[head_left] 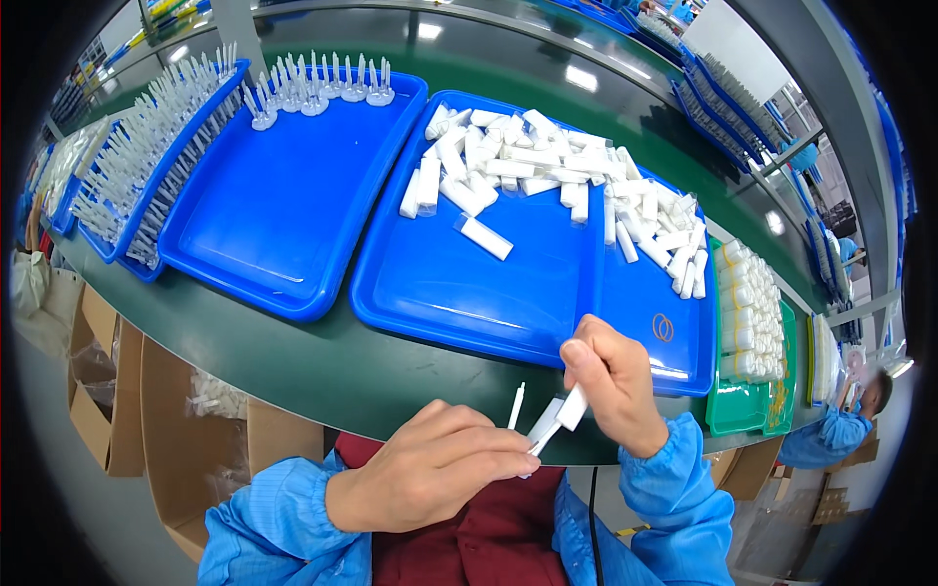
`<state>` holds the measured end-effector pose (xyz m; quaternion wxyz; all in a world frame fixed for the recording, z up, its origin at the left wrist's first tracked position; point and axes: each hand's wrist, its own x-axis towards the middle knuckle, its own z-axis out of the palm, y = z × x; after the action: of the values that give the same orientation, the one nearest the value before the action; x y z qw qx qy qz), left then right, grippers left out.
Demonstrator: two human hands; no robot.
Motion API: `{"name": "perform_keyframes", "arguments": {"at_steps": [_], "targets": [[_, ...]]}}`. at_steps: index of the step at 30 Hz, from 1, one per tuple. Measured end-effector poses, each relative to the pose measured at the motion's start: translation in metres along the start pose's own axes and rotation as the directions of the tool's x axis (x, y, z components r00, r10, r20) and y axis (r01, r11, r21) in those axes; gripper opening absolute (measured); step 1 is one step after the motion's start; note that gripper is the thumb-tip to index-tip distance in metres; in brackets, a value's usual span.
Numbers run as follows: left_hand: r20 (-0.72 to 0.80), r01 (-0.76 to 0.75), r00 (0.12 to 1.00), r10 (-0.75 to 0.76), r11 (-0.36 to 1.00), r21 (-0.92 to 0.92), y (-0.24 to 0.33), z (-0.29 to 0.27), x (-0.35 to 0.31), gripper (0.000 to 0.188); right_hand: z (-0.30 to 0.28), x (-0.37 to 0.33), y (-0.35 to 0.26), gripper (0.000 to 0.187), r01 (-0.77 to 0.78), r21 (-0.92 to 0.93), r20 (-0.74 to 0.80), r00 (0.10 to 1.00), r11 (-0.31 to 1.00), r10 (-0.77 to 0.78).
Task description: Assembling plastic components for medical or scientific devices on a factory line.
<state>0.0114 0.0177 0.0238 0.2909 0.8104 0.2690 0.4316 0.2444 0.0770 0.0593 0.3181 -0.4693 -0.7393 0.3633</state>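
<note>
At the bench's near edge, my left hand is closed on a white plastic part with a thin upright stem; its fingers hide much of the part. My right hand grips a white rectangular sleeve between thumb and fingers. The sleeve's lower end meets or overlaps a flat whitish piece beside my left fingertips; whether they are joined I cannot tell. Just beyond my hands lies a blue tray with many similar white sleeves heaped toward its far side.
Left stands a blue tray with clear round-based stemmed parts along its far edge. Another tray beyond it is packed with stems. A right-hand blue tray holds more sleeves and rubber bands. A green tray carries bundled white parts.
</note>
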Motion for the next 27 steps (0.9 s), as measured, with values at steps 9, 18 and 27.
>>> {"name": "perform_keyframes", "arguments": {"at_steps": [9, 18, 27], "targets": [[-0.314, -0.057, 0.947, 0.073, 0.997, 0.059, -0.017, 0.011, -0.003, 0.033, 0.037, -0.002, -0.018, 0.021, 0.433, -0.318, -0.163, 0.851, 0.843, -0.499], [-0.238, 0.015, 0.970, 0.045, 0.970, 0.244, -0.017, -0.005, -0.023, 0.031, 0.040, 0.100, 0.022, 0.025, 0.372, -0.627, -0.066, 0.850, 0.684, -0.523], [-0.094, 0.000, 0.995, 0.036, 0.932, 0.363, -0.003, -0.018, -0.029, 0.030, 0.027, 0.078, -0.020, 0.050, -0.121, 0.113, 0.126, 0.986, 0.986, 0.107]]}}
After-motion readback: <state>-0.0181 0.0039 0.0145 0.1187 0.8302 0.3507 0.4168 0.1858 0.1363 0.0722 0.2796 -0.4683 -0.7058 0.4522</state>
